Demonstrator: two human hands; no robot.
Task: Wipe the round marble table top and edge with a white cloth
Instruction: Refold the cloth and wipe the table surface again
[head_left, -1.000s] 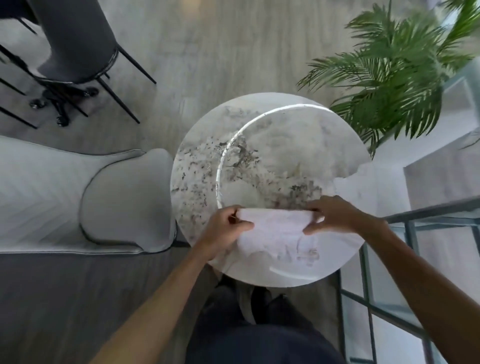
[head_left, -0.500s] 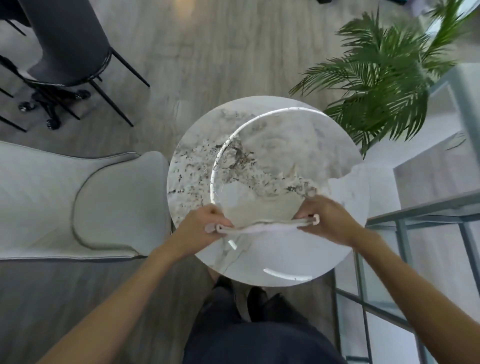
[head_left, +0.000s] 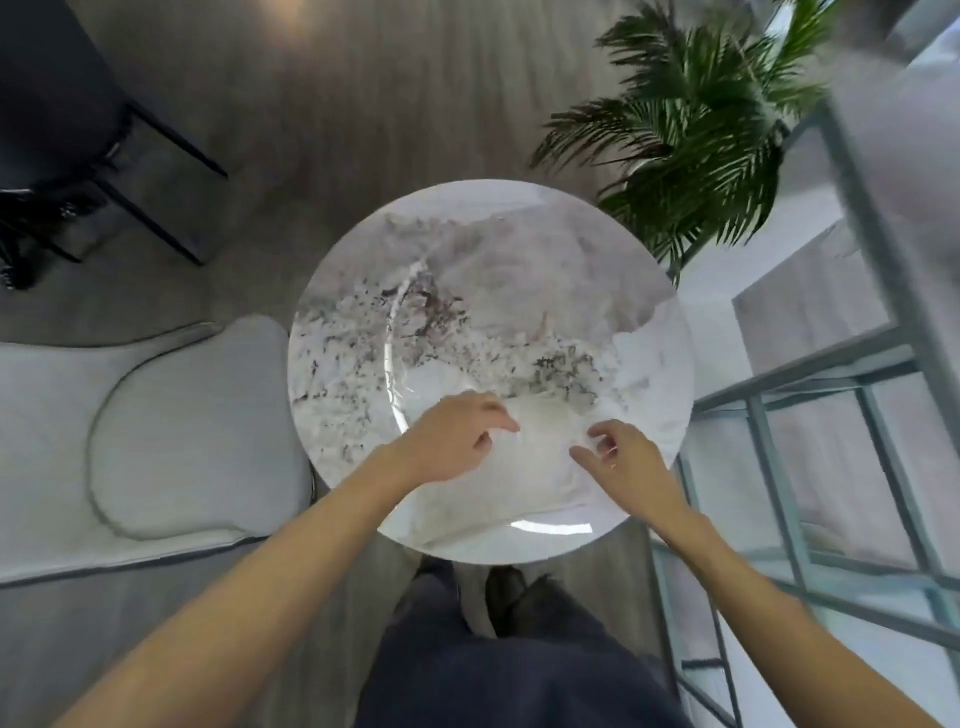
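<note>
We see a round white marble table top (head_left: 467, 291), polished, glossy, grey-veined. A soft matt white cloth (head_left: 524, 473) lies crumpled at lower centre. Matt grey wood-grain floor (head_left: 363, 104). Grey fabric chair (head_left: 182, 426) at left. Pale metal-framed glass railing (head_left: 779, 467) at right.

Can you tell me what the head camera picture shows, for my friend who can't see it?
Seen from above, a person's left hand and right hand rest on a white cloth spread on the near part of a round marble table. A pale chair stands left of it and a leafy plant behind on the right.
</note>
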